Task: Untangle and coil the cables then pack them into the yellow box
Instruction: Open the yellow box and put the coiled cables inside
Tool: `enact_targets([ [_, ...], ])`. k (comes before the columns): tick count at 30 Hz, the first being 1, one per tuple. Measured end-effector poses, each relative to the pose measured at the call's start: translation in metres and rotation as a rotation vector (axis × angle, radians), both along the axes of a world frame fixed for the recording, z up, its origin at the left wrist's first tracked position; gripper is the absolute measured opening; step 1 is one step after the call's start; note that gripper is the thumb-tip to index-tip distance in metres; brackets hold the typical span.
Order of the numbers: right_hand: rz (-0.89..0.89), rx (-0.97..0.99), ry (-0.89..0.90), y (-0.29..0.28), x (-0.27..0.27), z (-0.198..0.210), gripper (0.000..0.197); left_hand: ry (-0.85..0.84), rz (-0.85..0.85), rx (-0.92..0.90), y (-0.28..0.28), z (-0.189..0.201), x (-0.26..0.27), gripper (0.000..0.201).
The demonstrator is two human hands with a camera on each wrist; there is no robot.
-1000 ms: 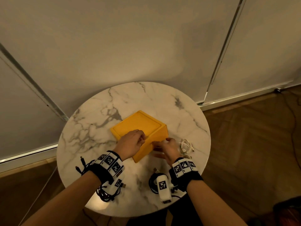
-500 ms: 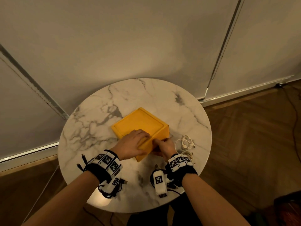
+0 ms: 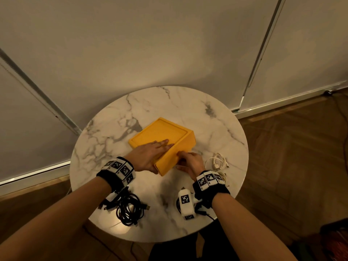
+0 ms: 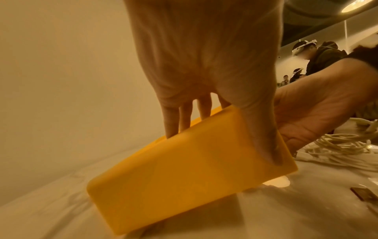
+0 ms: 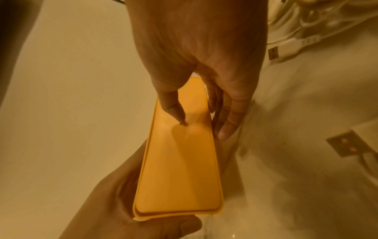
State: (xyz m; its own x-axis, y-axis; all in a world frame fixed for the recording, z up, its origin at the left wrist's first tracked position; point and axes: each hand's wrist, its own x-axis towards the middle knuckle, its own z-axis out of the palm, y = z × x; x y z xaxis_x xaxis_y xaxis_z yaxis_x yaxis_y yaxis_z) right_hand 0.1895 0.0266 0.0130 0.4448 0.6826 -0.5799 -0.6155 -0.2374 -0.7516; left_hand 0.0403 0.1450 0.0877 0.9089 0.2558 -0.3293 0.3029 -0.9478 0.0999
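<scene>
The yellow box (image 3: 163, 136) sits tilted on the round marble bench (image 3: 216, 132), near its middle, its lid face turned up and away from the person; in the left wrist view its near corner is raised off the marble with light showing beneath. The left hand (image 3: 148, 155) lies across the box's near-left edge, fingers (image 3: 163, 143) straight over the lid, thumb pressed down the side wall; so the left grip is a flat, clasping hold on the box, not a fist. The right hand (image 3: 190, 162) is at the box's right side; its thumb touches the side wall and its fingers (image 5: 225, 129) run along the lower edge, loosely straight, pinching the wall between them. A loose white cable (image 3: 217, 162) lies just right of the box, beside the right hand, with two flat plugs showing in the right wrist view. A coiled black cable (image 3: 130, 210) lies nearer the person than the box, under the left wrist; another dark cable (image 3: 202, 210) lies under the right wrist, mostly hidden.
</scene>
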Motion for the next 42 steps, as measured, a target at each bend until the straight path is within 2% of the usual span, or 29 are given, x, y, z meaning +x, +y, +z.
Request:
enact_targets([
  [6,0.032,-0.039,-0.022,-0.004,0.002,0.003,0.029,0.05,0.013,0.039,-0.001,-0.004,0.0,0.109],
  [14,0.114,-0.122,-0.077,0.001,0.007,0.008,0.031,0.07,-0.002,0.067,0.0,-0.008,-0.003,0.107],
  [18,0.129,-0.15,-0.063,-0.001,0.006,0.007,0.042,0.091,-0.023,0.104,-0.002,-0.01,-0.003,0.106],
  [23,0.16,-0.177,-0.073,-0.002,0.003,0.007,0.045,0.115,-0.032,0.122,-0.004,-0.016,-0.005,0.105],
  [33,0.175,-0.203,-0.1,-0.007,0.006,0.009,0.033,0.133,-0.028,0.167,-0.009,-0.014,-0.001,0.103],
  [38,0.113,-0.154,-0.081,-0.009,0.004,0.005,0.033,0.103,-0.024,0.165,-0.008,-0.014,-0.002,0.1],
  [42,0.115,-0.134,-0.158,-0.004,0.004,0.0,0.03,0.072,-0.026,0.172,-0.002,-0.013,-0.004,0.098],
])
